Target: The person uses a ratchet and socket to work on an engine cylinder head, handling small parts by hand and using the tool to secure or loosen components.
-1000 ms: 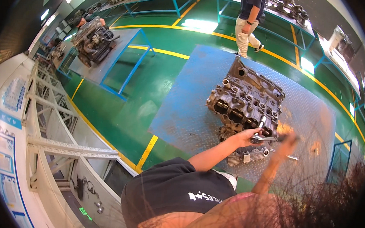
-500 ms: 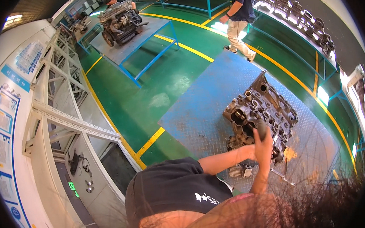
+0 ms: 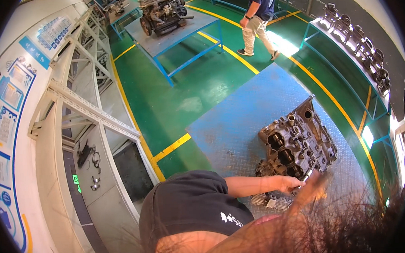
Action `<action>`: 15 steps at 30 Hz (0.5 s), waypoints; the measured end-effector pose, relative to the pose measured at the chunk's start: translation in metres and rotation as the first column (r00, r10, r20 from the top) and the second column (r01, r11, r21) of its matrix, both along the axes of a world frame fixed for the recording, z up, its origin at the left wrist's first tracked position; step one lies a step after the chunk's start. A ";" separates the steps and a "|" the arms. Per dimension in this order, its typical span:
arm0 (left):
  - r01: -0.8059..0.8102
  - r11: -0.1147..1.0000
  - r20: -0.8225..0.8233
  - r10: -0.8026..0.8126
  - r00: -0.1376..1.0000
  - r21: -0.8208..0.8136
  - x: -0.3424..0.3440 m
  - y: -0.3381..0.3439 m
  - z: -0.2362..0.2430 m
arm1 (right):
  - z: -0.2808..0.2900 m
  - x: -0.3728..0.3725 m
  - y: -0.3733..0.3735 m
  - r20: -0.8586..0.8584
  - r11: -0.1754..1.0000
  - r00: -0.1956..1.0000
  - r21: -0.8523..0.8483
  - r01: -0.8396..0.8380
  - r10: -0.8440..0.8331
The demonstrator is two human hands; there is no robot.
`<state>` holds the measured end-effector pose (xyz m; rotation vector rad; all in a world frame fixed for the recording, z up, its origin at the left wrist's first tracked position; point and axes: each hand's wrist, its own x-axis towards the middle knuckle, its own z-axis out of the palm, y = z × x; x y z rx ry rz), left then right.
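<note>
A greasy metal engine block (image 3: 300,136) with open cylinder bores stands on the blue checkered plate (image 3: 238,110). At its near edge my left hand (image 3: 290,183) is closed around a shiny, slim metal bar-shaped tool (image 3: 308,174), whose far end points up over the block. Just right of it, my right hand (image 3: 309,190) is smeared by motion, with a dark rounded object (image 3: 324,179) at its fingers; the grip itself is hard to make out. Small ribbed metal parts (image 3: 277,202) lie on the plate beneath my left forearm.
Beyond the plate, a blue-legged table (image 3: 160,43) bears another engine (image 3: 163,13). A person (image 3: 258,18) walks at the far side. A bench (image 3: 346,55) with metal parts runs along the right; white shelving (image 3: 95,114) stands on the left.
My hands have come down and nearer from over the block, and the dark object has moved down and right with my right hand. My view has shifted; the person has taken a step.
</note>
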<state>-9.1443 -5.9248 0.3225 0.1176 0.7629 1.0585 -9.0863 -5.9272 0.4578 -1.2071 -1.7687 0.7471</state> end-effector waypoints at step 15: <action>-0.153 0.988 0.381 0.138 0.914 0.009 0.003 0.000 -0.019 | 0.037 0.019 -0.048 -0.662 0.853 0.558 -0.486 0.190 -0.501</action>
